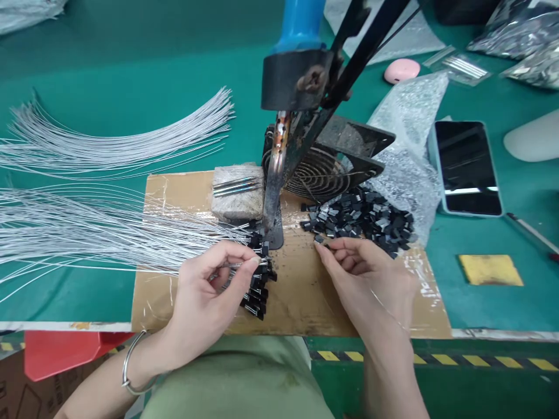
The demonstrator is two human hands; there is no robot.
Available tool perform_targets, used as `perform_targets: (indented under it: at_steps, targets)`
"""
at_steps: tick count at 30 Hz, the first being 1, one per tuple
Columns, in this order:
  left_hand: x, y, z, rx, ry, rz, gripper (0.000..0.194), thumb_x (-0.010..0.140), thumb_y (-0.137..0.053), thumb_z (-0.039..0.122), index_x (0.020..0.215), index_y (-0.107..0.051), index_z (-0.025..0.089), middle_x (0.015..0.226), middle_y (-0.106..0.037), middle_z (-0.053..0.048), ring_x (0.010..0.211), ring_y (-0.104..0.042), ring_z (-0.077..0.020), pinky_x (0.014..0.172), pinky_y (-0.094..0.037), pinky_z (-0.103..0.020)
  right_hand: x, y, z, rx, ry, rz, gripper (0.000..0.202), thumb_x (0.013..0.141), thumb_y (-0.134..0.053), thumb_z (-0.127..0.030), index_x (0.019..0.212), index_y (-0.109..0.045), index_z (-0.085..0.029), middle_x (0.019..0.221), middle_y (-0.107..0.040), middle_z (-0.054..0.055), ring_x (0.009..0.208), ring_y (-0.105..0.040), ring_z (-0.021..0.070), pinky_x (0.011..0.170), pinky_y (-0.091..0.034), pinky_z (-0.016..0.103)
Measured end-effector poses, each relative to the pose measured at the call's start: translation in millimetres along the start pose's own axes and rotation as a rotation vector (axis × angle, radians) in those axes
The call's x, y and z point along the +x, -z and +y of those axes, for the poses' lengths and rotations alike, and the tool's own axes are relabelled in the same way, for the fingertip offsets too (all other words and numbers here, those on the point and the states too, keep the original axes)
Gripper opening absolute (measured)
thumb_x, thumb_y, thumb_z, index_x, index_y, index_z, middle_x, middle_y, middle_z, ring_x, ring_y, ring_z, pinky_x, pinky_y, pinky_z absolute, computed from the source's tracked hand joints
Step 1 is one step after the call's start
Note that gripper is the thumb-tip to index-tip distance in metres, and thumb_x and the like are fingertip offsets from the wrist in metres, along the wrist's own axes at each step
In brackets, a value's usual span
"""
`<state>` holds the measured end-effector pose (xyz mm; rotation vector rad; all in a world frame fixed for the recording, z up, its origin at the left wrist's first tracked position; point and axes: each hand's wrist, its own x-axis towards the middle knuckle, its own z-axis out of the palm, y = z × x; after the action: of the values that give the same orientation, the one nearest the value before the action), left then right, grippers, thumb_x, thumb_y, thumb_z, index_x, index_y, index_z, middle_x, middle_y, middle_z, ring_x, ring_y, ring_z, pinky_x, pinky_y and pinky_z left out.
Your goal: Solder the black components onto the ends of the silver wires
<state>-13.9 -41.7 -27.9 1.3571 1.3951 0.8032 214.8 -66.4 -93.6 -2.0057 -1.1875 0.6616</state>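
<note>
Pinching white wire in left hand at 7 o'clock, small black piece in right hand at 4. Loose black pile at 3, wire bundle at 9 o'clock.

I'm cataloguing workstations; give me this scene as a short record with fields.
Left hand: pinching a thin wire near its end
Right hand: at a small black piece, grip unclear
Work surface: cardboard on a green table
Left side: two wire bundles, the nearer one black-tipped
Middle: metal nozzle, fan
Right side: heap of black pieces, phone, yellow pad
</note>
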Motion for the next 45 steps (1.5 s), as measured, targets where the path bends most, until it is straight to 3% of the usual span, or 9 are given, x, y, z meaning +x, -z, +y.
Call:
perform_targets:
  at_steps: [3, 6, 13, 17, 20, 26, 32, 38, 45]
  targets:
    - [0, 0.8, -1, 0.007, -0.002, -0.025, 0.012, 0.098, -0.068, 0.023, 0.089, -0.075, 0.020, 0.074, -0.066, -0.001, 0.059, -0.047, -0.0120, 0.052, -0.034, -0.027, -5, 2, -1, -0.009, -0.099, -0.010, 0.027, 0.086, -0.075, -0.047, 0.090, -0.074, -0.020, 0.067, -0.065, -0.001, 0.057, -0.055, 0.0129, 0.057, -0.047, 0.027]
    - [1, 0.3, -2, 0.016, -0.005, -0.043, 0.011, 0.097, -0.068, 0.022, 0.089, -0.075, 0.020, 0.074, -0.065, 0.000, 0.062, -0.049, -0.0126, 0.054, -0.036, -0.027, -9, 3, -6, -0.033, -0.087, 0.011, 0.024, 0.086, -0.071, -0.044, 0.091, -0.074, -0.020, 0.071, -0.071, 0.001, 0.057, -0.062, 0.0141, 0.059, -0.053, 0.028]
    - [-2, 1.4, -1, 0.058, 0.010, -0.057, 0.014, 0.097, -0.067, 0.024, 0.088, -0.075, 0.019, 0.073, -0.064, -0.001, 0.062, -0.048, -0.0130, 0.055, -0.037, -0.027, -11, 2, -12, -0.265, 0.309, 0.191, 0.016, 0.094, -0.066, -0.030, 0.089, -0.075, -0.019, 0.078, -0.073, 0.005, 0.064, -0.066, 0.0172, 0.066, -0.057, 0.033]
    - [-2, 2.5, -1, 0.074, 0.023, -0.054, 0.014, 0.097, -0.067, 0.024, 0.087, -0.075, 0.019, 0.074, -0.066, -0.001, 0.063, -0.051, -0.0135, 0.056, -0.038, -0.026, -14, 3, -3, -0.098, 0.214, 0.165, 0.015, 0.096, -0.070, -0.030, 0.100, -0.080, -0.020, 0.088, -0.077, 0.005, 0.070, -0.069, 0.0172, 0.072, -0.059, 0.033]
    - [-1, 2.3, 0, 0.087, 0.033, -0.051, 0.012, 0.096, -0.068, 0.023, 0.087, -0.075, 0.019, 0.075, -0.068, -0.002, 0.064, -0.054, -0.0137, 0.056, -0.039, -0.026, -18, 2, 0, 0.080, 0.118, 0.132, 0.012, 0.092, -0.077, -0.033, 0.096, -0.082, -0.023, 0.094, -0.080, 0.004, 0.073, -0.073, 0.0167, 0.072, -0.060, 0.032]
    - [1, 4.9, 2, 0.076, 0.013, -0.045, 0.012, 0.097, -0.069, 0.025, 0.087, -0.074, 0.020, 0.073, -0.067, 0.000, 0.060, -0.052, -0.0119, 0.053, -0.036, -0.026, -24, -8, -25, 0.424, -0.023, 0.131, 0.006, 0.087, -0.083, -0.026, 0.092, -0.082, -0.023, 0.080, -0.079, 0.000, 0.063, -0.071, 0.0127, 0.062, -0.060, 0.024]
    - [3, 10.6, 6, 0.133, 0.032, -0.032, 0.015, 0.097, -0.069, 0.029, 0.087, -0.075, 0.020, 0.072, -0.068, -0.001, 0.060, -0.052, -0.0119, 0.054, -0.034, -0.027, -30, -15, -53, 0.639, -0.042, -0.033, 0.006, 0.089, -0.081, -0.021, 0.089, -0.084, -0.027, 0.067, -0.072, -0.005, 0.054, -0.063, 0.0072, 0.053, -0.055, 0.016]
    - [4, 13.2, 12, 0.097, 0.066, -0.077, 0.011, 0.097, -0.071, 0.027, 0.091, -0.076, 0.021, 0.091, -0.079, -0.005, 0.072, -0.063, -0.0142, 0.058, -0.041, -0.026, -33, -23, -66, 0.815, -0.040, -0.260, 0.016, 0.094, -0.077, -0.020, 0.096, -0.087, -0.033, 0.073, -0.073, -0.003, 0.056, -0.063, 0.0061, 0.053, -0.053, 0.015]
    - [8, 13.7, 22, -0.069, 0.097, -0.155, 0.012, 0.097, -0.072, 0.018, 0.085, -0.074, 0.019, 0.096, -0.081, -0.003, 0.082, -0.072, -0.0136, 0.073, -0.054, -0.021, -36, -28, -71, 0.813, -0.038, -0.299, 0.021, 0.095, -0.076, -0.019, 0.100, -0.087, -0.037, 0.075, -0.073, -0.004, 0.058, -0.062, 0.0057, 0.053, -0.051, 0.016]
